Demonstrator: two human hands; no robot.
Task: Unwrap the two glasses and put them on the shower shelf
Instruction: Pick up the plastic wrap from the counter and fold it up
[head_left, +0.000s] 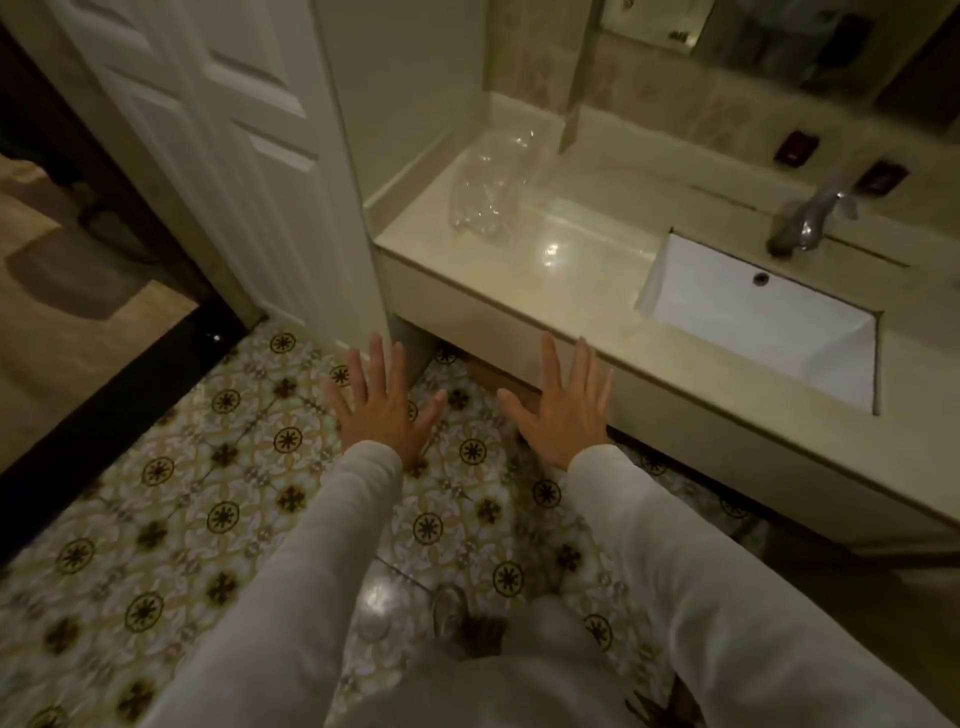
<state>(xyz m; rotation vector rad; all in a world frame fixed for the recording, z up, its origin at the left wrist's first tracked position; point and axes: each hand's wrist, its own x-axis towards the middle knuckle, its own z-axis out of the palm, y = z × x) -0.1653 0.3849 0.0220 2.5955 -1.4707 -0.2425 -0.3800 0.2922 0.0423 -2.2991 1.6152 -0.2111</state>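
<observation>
Standing at the bathroom threshold, we take the scene from left to right. At the far left a dark doorway (78, 171) opens to another room, and beside it a white panelled door (244, 130) is swung in against the wall. Below lies the patterned tile floor (223, 514), with nothing on it that the task needs.

Our left hand (384, 402) is held out over the floor, palm down, fingers spread wide and holding nothing. Our right hand (563, 402) matches it, also spread wide and empty, its fingertips reaching in front of the front edge of the desk (597, 234). We judge both hands are held flat and apart this way simply to show them empty before work starts; no step is done yet.

Up on the desk's left end, near the wall corner, sits the wrapped glasses bundle (491, 192), a clear crinkled plastic shape standing upright. The blur and the film keep us from telling two glasses apart inside it. It stands well apart from both hands, so a reach up and forward would come first.

Further right the white sink (779, 322) is sunk into the desk, with a chrome faucet (810, 218) behind it. The shower shelf is not in view.
</observation>
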